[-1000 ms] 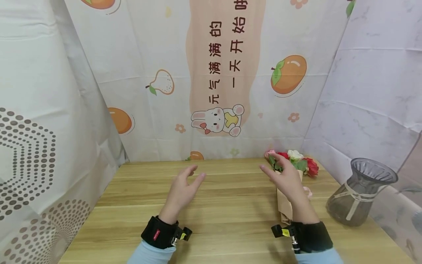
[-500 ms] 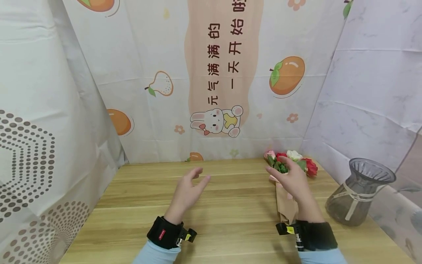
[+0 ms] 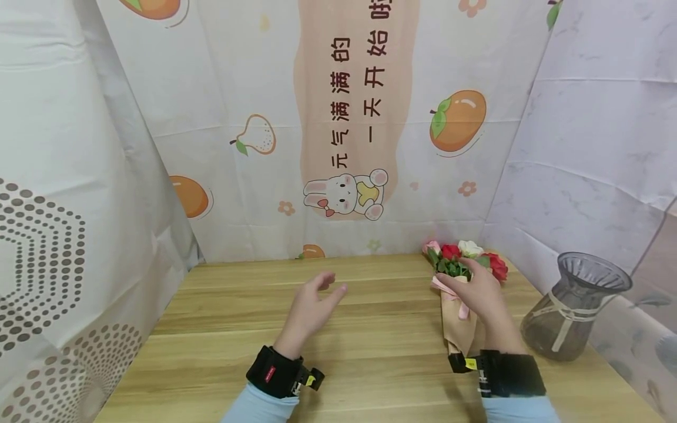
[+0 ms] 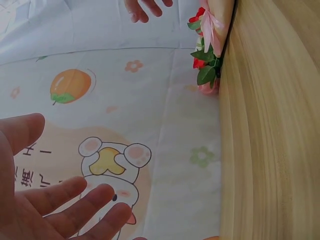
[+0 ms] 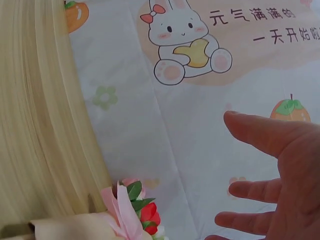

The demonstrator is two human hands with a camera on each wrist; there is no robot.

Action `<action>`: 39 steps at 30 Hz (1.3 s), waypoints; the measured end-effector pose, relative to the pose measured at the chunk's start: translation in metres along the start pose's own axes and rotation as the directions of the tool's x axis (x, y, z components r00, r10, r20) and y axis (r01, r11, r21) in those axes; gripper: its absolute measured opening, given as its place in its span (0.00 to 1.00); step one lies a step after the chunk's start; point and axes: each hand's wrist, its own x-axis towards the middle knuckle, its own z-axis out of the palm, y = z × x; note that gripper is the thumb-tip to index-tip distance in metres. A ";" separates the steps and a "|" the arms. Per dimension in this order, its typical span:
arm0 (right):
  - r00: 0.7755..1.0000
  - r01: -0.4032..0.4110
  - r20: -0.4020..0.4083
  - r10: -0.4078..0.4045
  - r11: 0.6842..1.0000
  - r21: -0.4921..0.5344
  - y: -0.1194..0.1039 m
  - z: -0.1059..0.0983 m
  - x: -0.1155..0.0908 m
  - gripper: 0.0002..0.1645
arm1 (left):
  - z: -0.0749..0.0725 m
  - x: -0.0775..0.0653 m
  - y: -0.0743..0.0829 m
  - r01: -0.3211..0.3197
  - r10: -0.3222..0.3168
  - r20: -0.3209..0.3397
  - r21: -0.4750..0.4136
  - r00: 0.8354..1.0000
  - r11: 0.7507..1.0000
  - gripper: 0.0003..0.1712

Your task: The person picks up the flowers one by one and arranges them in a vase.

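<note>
A bouquet of red, pink and white flowers (image 3: 451,252) in brown paper (image 3: 458,326) with a pink ribbon (image 3: 447,286) lies at the table's right side. Above it my right hand (image 3: 481,294) hovers with fingers spread, hiding part of the bouquet in the head view. The right wrist view shows the right hand (image 5: 290,170) holding nothing, apart from the flowers (image 5: 150,215). Over the middle of the table is my left hand (image 3: 309,308), its fingers loosely extended and holding nothing. Right of the bouquet stands a grey glass vase (image 3: 566,317) with a cord tied round its neck.
The wooden table (image 3: 238,329) runs back to a printed cloth backdrop (image 3: 238,194). Cloth also hangs at the left (image 3: 53,117) and right (image 3: 592,129) sides. Each wrist wears a black band, the left band (image 3: 275,373) and the right band (image 3: 510,373), with a small camera.
Both hands have moved to the right. My right hand has shifted over the bouquet, so that more of the brown paper and pink ribbon shows to its left. The vase has stayed in place.
</note>
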 end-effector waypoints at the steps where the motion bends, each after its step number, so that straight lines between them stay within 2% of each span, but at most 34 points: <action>1: 1.000 -0.012 0.009 0.012 1.000 -0.002 0.002 -0.001 0.000 0.61 | 0.001 0.000 0.000 -0.001 0.001 0.003 0.000 1.000 1.000 0.32; 12: 0.993 -0.095 0.076 0.095 0.995 -0.004 0.024 -0.003 0.004 0.65 | 0.015 0.001 0.000 0.016 -0.016 0.035 -0.004 0.999 1.000 0.35; 23: 0.973 -0.189 0.129 0.191 0.982 -0.030 0.040 -0.001 0.009 0.71 | 0.032 0.003 0.000 0.039 -0.038 0.070 -0.021 0.997 0.999 0.34; 34: 0.974 -0.171 0.148 0.174 0.985 -0.030 0.057 0.006 0.014 0.72 | 0.048 0.003 0.001 0.065 -0.065 0.100 0.003 0.993 0.998 0.34; 39: 0.963 -0.208 0.166 0.211 0.977 -0.040 0.060 0.008 0.015 0.73 | 0.056 0.004 0.000 0.081 -0.080 0.108 -0.003 0.991 0.997 0.34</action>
